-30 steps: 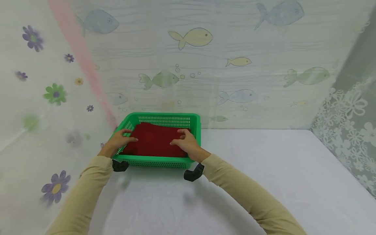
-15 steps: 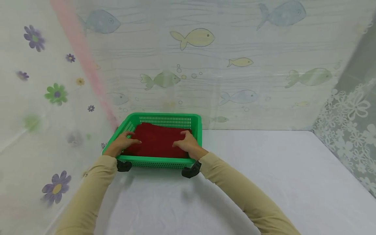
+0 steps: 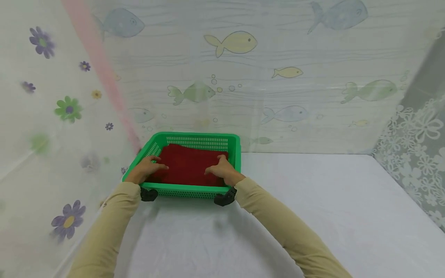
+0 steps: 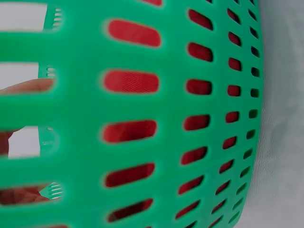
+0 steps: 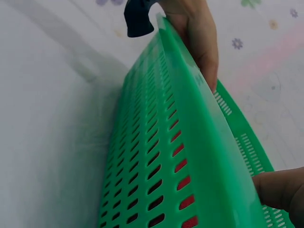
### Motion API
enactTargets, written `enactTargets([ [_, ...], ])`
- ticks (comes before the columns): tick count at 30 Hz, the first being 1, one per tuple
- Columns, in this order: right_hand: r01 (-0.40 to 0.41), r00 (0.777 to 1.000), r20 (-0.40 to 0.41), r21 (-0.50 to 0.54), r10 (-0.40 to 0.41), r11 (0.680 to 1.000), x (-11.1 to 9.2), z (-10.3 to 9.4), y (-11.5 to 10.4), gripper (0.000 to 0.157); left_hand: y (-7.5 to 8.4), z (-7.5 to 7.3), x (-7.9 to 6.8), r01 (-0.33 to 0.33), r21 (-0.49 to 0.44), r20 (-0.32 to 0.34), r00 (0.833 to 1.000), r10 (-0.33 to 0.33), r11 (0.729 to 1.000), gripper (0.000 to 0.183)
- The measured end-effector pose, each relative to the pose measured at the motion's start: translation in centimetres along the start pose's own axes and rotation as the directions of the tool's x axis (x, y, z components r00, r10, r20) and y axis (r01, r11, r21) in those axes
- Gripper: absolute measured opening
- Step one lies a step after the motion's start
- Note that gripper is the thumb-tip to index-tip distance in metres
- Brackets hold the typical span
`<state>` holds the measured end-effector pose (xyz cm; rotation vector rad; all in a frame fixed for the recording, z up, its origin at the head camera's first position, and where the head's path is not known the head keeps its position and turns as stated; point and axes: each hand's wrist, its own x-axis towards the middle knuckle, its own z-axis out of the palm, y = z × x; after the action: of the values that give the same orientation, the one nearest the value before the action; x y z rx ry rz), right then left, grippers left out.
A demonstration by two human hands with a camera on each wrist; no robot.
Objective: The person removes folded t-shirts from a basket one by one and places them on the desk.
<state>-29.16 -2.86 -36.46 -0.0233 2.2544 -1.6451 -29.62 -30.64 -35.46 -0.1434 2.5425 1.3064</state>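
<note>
A folded dark red cloth [image 3: 187, 164] lies in a green plastic basket [image 3: 187, 188] with slotted sides. My left hand [image 3: 146, 170] reaches over the basket's left part, thumb and forefinger spread at the cloth's left edge. Opposite it, my right hand [image 3: 223, 170] is at the cloth's right edge, thumb pointing inward. The other fingers are mostly hidden in the head view. Through the slots of the basket wall [image 4: 78, 104], the left wrist view shows red cloth and parts of a hand. In the right wrist view, the left hand [image 5: 202, 40] reaches inside the far end, past the rim.
The basket stands on a white-covered table [image 3: 299, 204], close to the fish-patterned back curtain [image 3: 236, 92]. A flowered curtain [image 3: 69, 154] hangs close on the left. Black wrist cameras [image 3: 225, 197] sit near the basket's front wall.
The left hand has shifted slightly right, further over the cloth. My right hand has turned a little and stays near the right edge. Cloth and basket keep their places.
</note>
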Motion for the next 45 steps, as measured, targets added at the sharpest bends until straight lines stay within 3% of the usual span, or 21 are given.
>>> enactTargets([
  [16, -0.021, 0.998, 0.051, 0.023, 0.020, 1.000, 0.7, -0.2, 0.0, 0.080, -0.4, -0.3, -0.2, -0.021, -0.048, -0.045, 0.999, 0.019, 0.999, 0.065],
  [23, -0.053, 0.993, 0.110, 0.039, 0.048, 0.998, 1.2, -0.4, 0.0, 0.084, -0.4, -0.4, 0.0, 0.033, -0.066, 0.016, 0.999, -0.032, 0.997, 0.073],
  [28, -0.049, 0.986, 0.160, 0.077, 0.036, 0.996, 1.6, -0.6, 0.0, 0.084, -0.4, -0.4, -0.1, 0.001, -0.077, 0.044, 0.999, 0.003, 0.997, 0.075],
  [32, -0.047, 0.983, 0.180, 0.099, 0.028, 0.994, 1.7, -0.8, -0.2, 0.083, -0.3, -0.4, 0.0, -0.055, -0.086, 0.017, 0.998, 0.057, 0.995, 0.074],
  [36, -0.044, 0.980, 0.198, 0.098, 0.023, 0.994, 1.7, -0.9, -0.3, 0.085, -0.4, -0.5, 0.1, -0.070, -0.083, -0.010, 0.998, 0.070, 0.994, 0.073],
  [45, -0.005, 0.987, 0.163, 0.075, -0.007, 0.997, 1.7, -0.5, 0.0, 0.080, -0.6, -0.6, 0.2, -0.042, -0.114, 0.030, 0.999, 0.045, 0.993, 0.076],
])
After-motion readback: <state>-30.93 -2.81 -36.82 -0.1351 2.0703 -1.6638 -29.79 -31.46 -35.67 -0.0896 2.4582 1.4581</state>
